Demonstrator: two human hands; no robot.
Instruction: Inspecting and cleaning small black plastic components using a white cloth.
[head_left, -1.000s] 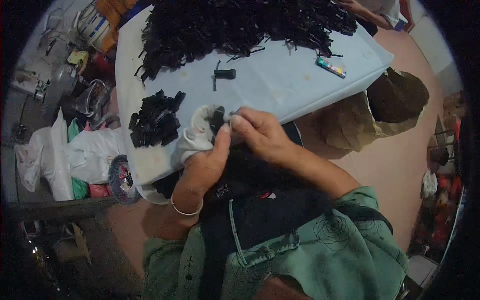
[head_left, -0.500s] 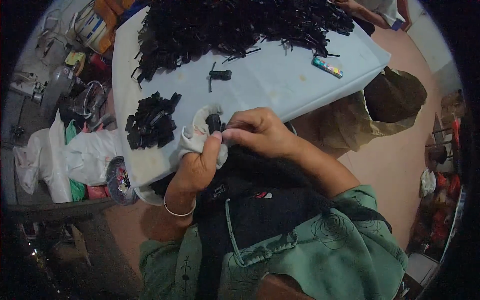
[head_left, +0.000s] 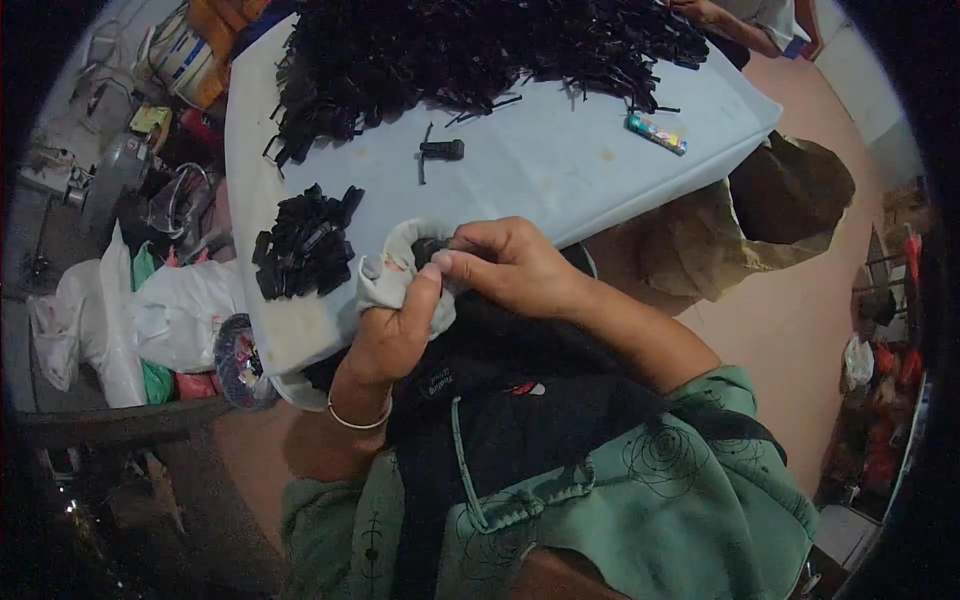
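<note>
My left hand (head_left: 398, 340) is partly wrapped in a whitish cloth (head_left: 380, 287) and closed on a small black plastic part (head_left: 430, 247) at the near edge of the table. Thumb and fingers of my right hand (head_left: 515, 268) pinch at that same part, touching the left thumb. Just left of my hands lies a small pile of black plastic parts (head_left: 308, 245). A single black part with thin strips (head_left: 442, 150) rests alone beyond them. The big heap of black parts (head_left: 450, 55) spreads over the table's far side.
The pale-covered table (head_left: 530, 180) bears a colourful small tube-shaped packet (head_left: 656, 134) at its right. An open brown sack (head_left: 700, 245) stands on the floor at the right. White plastic bags (head_left: 180, 315) sit at the left. Another person's hand (head_left: 705, 14) is at the far right.
My right fingers have moved slightly left over the black part, and the part has tilted and is now more covered by them. The piles have not moved.
</note>
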